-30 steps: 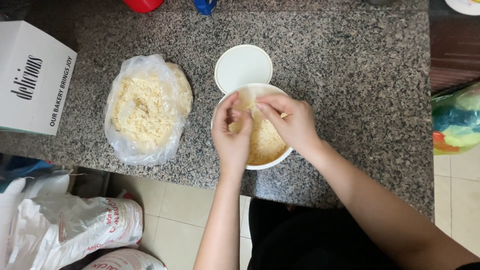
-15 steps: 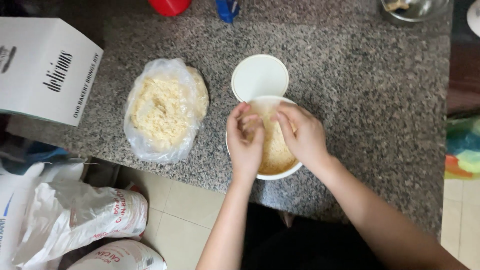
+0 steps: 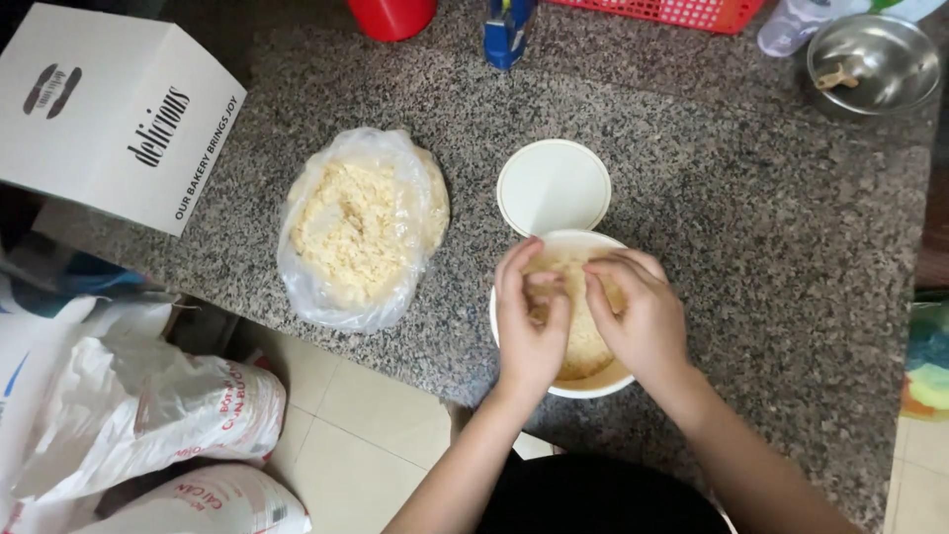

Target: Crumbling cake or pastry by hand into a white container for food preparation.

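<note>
A white round bowl point(image 3: 554, 381) of pale yellow crumbly dough point(image 3: 585, 336) stands near the front edge of the speckled granite counter point(image 3: 751, 227). Both hands reach into it. My left hand point(image 3: 529, 326) has its fingers bent down into the dough, pinching some. My right hand point(image 3: 643, 316) curls over the bowl's right side, fingers also pressed into the dough. The bowl's white lid point(image 3: 554, 186) lies flat just behind it. An open clear plastic bag point(image 3: 361, 227) of the same crumbly mix lies to the left.
A white cardboard box point(image 3: 109, 114) sits at the counter's left end. At the back are a red cup point(image 3: 392, 15), a blue object point(image 3: 507, 30), a red basket point(image 3: 672, 12) and a steel bowl point(image 3: 872, 61). White sacks point(image 3: 148, 415) lie on the tiled floor.
The view has shifted, so everything sits further right and lower in the frame. Both hands stay in the bowl, fingers working the dough, the left now closer to the right.
</note>
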